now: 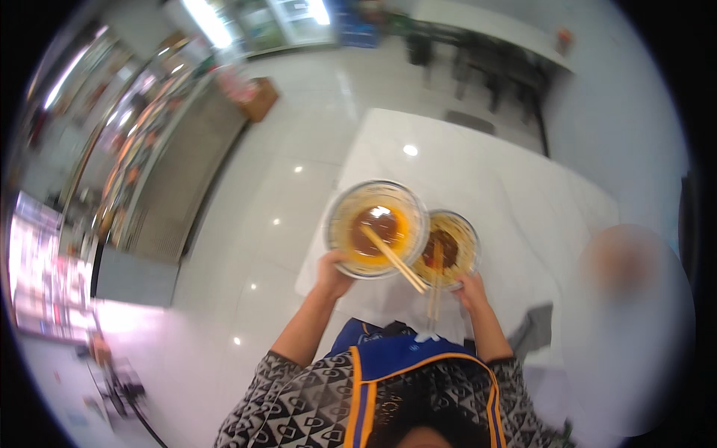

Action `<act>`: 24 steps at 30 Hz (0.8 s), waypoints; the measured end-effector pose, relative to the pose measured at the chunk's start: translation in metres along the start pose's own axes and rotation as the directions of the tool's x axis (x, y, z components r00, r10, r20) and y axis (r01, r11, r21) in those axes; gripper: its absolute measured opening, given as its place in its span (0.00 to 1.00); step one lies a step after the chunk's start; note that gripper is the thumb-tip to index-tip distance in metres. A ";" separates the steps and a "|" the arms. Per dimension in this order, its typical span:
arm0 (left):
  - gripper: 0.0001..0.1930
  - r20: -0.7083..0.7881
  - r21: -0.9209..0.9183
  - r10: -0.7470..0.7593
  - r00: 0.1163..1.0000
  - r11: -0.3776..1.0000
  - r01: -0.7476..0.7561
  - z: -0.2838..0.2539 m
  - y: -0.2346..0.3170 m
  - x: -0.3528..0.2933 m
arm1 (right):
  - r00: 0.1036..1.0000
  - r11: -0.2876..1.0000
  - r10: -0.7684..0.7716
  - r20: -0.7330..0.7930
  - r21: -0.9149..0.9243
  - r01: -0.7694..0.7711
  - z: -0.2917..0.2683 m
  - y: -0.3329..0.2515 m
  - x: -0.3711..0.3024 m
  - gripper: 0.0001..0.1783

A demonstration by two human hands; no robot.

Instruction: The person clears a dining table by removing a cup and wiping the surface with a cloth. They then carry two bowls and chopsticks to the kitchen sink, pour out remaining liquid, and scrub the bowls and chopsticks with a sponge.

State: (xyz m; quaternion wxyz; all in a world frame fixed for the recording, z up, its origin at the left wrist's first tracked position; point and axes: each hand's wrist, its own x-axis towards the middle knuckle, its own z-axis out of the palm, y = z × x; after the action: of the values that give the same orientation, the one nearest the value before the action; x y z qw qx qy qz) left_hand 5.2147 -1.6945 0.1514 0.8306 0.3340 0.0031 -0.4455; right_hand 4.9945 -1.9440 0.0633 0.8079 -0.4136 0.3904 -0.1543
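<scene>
Both the left bowl point(405, 207) and the right bowl point(468, 237) are showing over the near part of a white table point(523, 201). The left hand point(334, 275) is gripping the left bowl by its near left edge, and the right hand point(470, 290) is gripping the right bowl by its near right edge. The left bowl is hiding a bit of the right one. Pale yellow chopsticks point(396, 260) are leaning in brown liquid point(382, 223) in each bowl, poking out toward the blue apron point(403, 357).

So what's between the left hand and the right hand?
Head view: the left bowl with light chopsticks, then the right bowl with another pair. Left hand grips the first, right hand the second.
</scene>
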 end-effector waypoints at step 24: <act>0.22 -0.137 0.073 -0.041 0.990 0.996 0.051 0.018 -0.001 -0.020 | 0.308 -0.077 -0.570 0.762 -0.422 0.903 0.145 -0.073 -0.118 0.16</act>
State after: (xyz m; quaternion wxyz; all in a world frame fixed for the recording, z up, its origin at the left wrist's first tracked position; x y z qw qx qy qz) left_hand 5.1967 -1.6895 0.1709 0.8046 0.3947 0.0500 -0.4408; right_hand 5.0341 -1.8418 0.2316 0.3167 -0.8996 -0.0457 -0.2972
